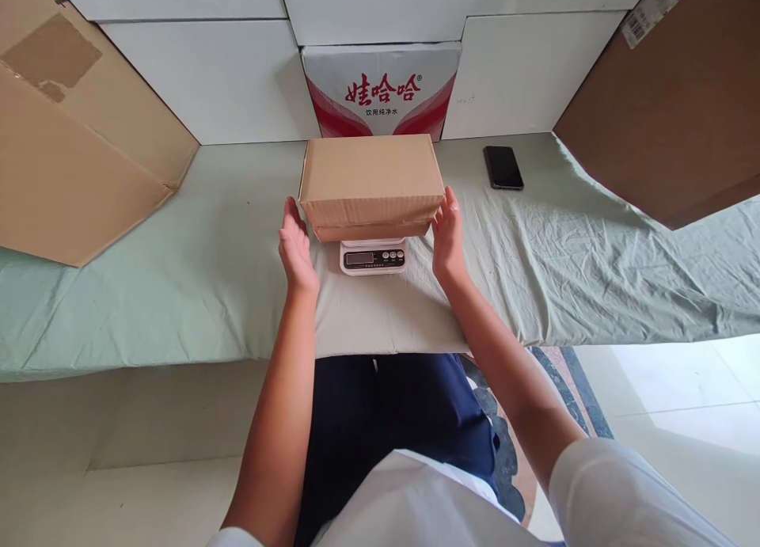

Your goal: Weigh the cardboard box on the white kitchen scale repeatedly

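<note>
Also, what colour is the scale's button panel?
The button panel on the scale is black; head view.

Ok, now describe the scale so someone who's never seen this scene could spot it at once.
On the green cloth, find the cardboard box between the left hand and right hand. The white scale juts out beneath the box's near side. Unlike the plain box, it carries a dark panel with a display and three buttons.

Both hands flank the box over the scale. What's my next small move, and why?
Probably ease the left hand and right hand slightly outward: the box appears to rest on the scale, and hands this close to its sides might disturb a reading.
</note>
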`<state>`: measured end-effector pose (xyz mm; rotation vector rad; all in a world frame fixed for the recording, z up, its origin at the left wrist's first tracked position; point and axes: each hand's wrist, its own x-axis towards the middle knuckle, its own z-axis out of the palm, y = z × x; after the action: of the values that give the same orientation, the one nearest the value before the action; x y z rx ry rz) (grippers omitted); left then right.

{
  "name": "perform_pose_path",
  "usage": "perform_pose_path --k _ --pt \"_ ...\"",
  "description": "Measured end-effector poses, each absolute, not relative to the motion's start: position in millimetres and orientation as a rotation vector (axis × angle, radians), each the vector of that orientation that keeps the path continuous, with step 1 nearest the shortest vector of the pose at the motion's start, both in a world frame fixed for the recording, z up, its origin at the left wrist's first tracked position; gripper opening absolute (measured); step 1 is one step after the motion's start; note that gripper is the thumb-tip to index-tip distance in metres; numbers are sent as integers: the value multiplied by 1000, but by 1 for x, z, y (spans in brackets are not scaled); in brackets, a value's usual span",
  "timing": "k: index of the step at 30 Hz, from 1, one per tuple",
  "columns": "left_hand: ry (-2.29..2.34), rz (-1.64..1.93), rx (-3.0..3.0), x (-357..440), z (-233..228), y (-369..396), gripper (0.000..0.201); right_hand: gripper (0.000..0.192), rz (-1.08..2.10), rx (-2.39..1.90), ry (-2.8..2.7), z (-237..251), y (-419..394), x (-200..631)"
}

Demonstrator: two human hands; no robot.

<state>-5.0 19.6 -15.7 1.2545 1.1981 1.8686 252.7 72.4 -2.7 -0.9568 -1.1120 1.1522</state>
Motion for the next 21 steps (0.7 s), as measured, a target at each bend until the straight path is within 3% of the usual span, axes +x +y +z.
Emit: perform_pose_path --k 21 --pt "1176 1797 1293 7 -4 10 91 64 1171 -849 -1172 16 59 246"
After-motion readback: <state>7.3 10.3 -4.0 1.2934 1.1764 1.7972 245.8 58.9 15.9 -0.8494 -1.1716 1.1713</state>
